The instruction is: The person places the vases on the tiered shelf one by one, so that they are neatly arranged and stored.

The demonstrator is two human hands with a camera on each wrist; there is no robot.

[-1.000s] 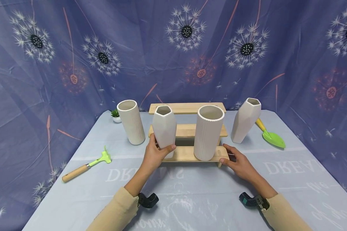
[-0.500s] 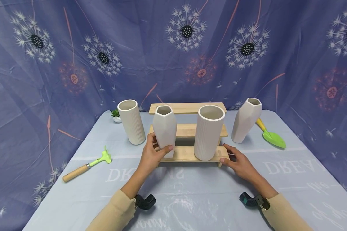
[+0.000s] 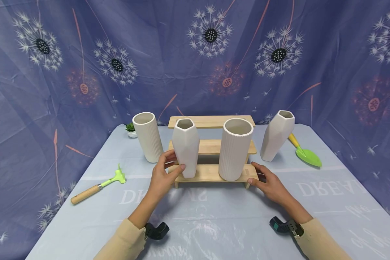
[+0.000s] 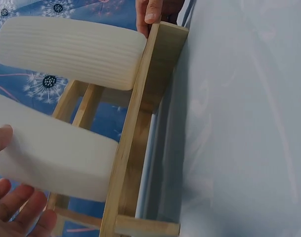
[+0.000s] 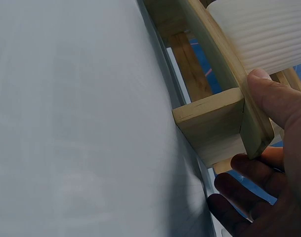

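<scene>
A white faceted vase stands on the left of the lowest tier of a three-tier wooden stand. A white ribbed cylindrical vase stands upright on that same tier, to its right. My left hand is spread loosely around the left side of the faceted vase. In the left wrist view its thumb overlaps the vase and its fingers lie apart below it. My right hand grips the right end of the lowest tier; in the right wrist view its thumb lies over the board's edge.
Another ribbed vase stands left of the stand, near a small potted succulent. Another faceted vase stands to the right, beside a green trowel with a yellow handle. A green hand rake lies at left.
My left hand has drawn back leftward from the faceted vase and its fingers have loosened. The vase stays in place on the lowest tier. My right hand has not visibly moved.
</scene>
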